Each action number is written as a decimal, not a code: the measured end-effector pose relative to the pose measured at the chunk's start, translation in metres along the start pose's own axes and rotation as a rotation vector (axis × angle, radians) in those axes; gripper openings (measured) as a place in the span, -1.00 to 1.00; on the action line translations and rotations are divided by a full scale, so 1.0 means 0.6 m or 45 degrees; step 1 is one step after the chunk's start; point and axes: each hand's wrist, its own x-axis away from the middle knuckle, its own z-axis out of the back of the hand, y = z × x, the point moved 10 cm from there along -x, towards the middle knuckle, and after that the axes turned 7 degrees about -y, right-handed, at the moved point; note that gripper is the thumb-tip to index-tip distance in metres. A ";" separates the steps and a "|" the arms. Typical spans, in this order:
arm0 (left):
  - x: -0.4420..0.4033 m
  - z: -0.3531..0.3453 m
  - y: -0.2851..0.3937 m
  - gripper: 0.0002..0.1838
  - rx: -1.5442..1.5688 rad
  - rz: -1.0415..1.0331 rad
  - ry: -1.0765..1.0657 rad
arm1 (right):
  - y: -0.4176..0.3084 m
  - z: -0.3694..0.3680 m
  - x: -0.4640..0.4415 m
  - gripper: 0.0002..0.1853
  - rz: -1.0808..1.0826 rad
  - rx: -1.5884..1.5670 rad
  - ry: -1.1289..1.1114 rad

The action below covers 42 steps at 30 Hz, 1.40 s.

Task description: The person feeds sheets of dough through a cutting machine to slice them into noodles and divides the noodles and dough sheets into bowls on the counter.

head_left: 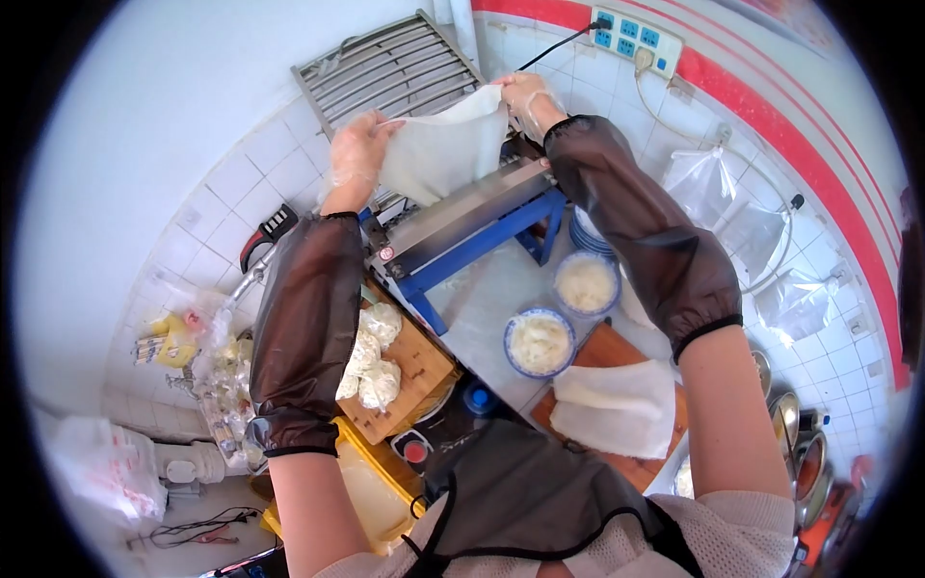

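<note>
1. Far left, a black-and-red plastic tool point(268, 236) stands by the white-tiled wall.
2. Nearer, a pale rectangular wooden board point(421, 371) bears lumpy white pieces point(379, 385).
3. The left hand point(358, 157), in clear plastic, pinches the left corner of a thin, white, limp sheet point(438, 159).
4. The sheet hangs over a blue-framed metal machine point(458, 223), before a grey slatted metal rack point(395, 72). Its upper edge slants from near left to far right; the steel panel hides its lower end, so its long axis cannot be told.
5. The right hand point(530, 101) pinches the far right corner.
6. Right, two blue-rimmed white bowls point(540, 375) stand beyond a reddish-brown board point(607, 347).
</note>
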 end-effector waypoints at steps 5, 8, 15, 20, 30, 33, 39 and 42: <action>0.009 -0.024 -0.009 -0.68 0.063 0.040 -0.060 | 0.037 -0.016 -0.005 -0.86 -0.036 -0.194 -0.030; 0.019 -0.039 -0.012 -0.71 0.104 0.062 -0.107 | 0.034 -0.024 0.014 -0.84 -0.162 -0.211 -0.054; 0.035 -0.072 -0.035 -0.71 0.199 0.174 -0.198 | 0.059 -0.046 0.009 -0.81 -0.167 -0.019 -0.067; 0.043 -0.097 -0.051 -0.70 0.217 0.151 -0.203 | 0.067 -0.057 0.018 -0.79 -0.195 0.080 -0.091; 0.059 -0.133 -0.063 -0.73 0.044 0.053 -0.222 | 0.030 -0.057 0.071 -0.65 -0.207 0.596 -0.184; 0.072 -0.129 -0.048 -0.77 -0.001 -0.001 -0.121 | 0.067 -0.076 0.085 -0.66 -0.279 0.503 -0.266; 0.279 -0.132 0.051 -0.82 0.338 -0.133 0.303 | 0.107 -0.051 0.316 -0.76 -0.156 -0.358 0.188; 0.429 -0.277 0.018 -0.66 0.678 0.314 0.060 | 0.271 -0.142 0.430 -0.69 -0.383 -0.524 0.204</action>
